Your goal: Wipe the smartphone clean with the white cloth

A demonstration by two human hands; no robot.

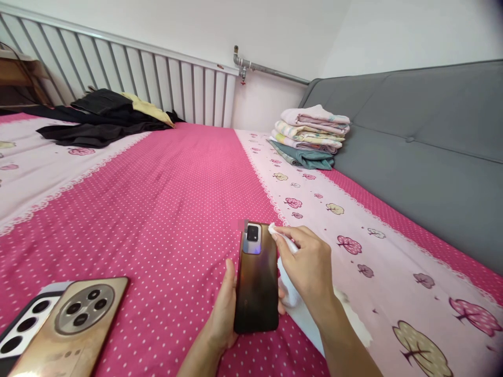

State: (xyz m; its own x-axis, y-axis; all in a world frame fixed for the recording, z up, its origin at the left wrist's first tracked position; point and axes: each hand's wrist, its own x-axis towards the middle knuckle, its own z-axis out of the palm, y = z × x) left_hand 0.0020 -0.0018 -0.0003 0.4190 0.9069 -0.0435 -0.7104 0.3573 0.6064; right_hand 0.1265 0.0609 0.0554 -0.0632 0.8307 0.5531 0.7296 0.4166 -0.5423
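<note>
A dark smartphone [257, 288] with a bronze sheen stands nearly upright over the bed, its back and camera block facing me. My left hand [223, 317] is closed around its lower part, thumb along the left edge and fingertips showing at the right edge. At the phone's top right corner, my right hand [308, 262] pinches a white cloth [294, 301]. A small tip of the cloth pokes out between thumb and forefinger, and the rest hangs below the hand. Whether that tip presses on the phone I cannot tell.
At lower left lie a gold phone [84, 324] and a black-and-white phone or case [27, 327], partly overlapping. Folded cloths [312, 133] are stacked by the grey headboard [412, 125]. Dark clothes [102, 118] lie near the white radiator [157, 73]. A pink dotted bedspread [188, 188] spreads beneath.
</note>
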